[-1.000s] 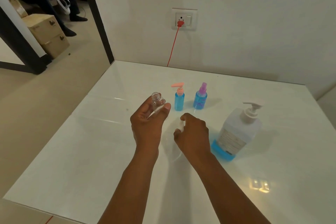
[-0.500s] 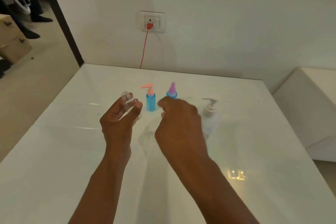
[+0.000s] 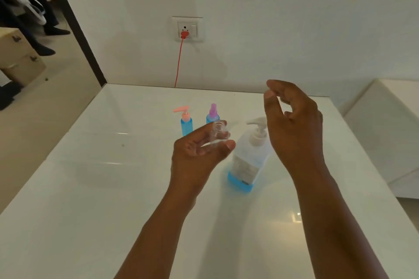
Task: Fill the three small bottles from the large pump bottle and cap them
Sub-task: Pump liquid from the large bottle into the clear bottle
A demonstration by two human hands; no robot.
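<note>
A plain white wall (image 3: 272, 18) stands behind a shiny white table (image 3: 90, 188) that is smooth like glass and shows spots of light. On the wall is a white socket (image 3: 187, 29) with a red plug, and a thin red cord (image 3: 179, 61) hangs straight down from it behind the far edge of the table. Far to the left a person sits by some tan wooden boxes (image 3: 15, 56) on the floor.

Two small bottles stand side by side near the middle of the table. The one with the peach pump top (image 3: 186, 123) is see-through plastic full of blue liquid. Just to its right is the one with the purple spray top (image 3: 213, 113), also blue inside. To the right of them stands the large pump bottle (image 3: 250, 158). It is cloudy plastic with a white pump, a pale label, and only a little blue liquid at the bottom.

The left hand (image 3: 199, 149) is held up above the table, palm turned in, with its fingers and thumb curled round a small clear bottle (image 3: 218, 132). This bottle has no top on and looks empty. Its round open mouth points up, close to the white pump's spout.

The right hand (image 3: 292, 120) is raised higher, above and to the right of the pump. Its fingers are bent loosely, with the thumb near the first finger. I cannot tell if it holds something small
</note>
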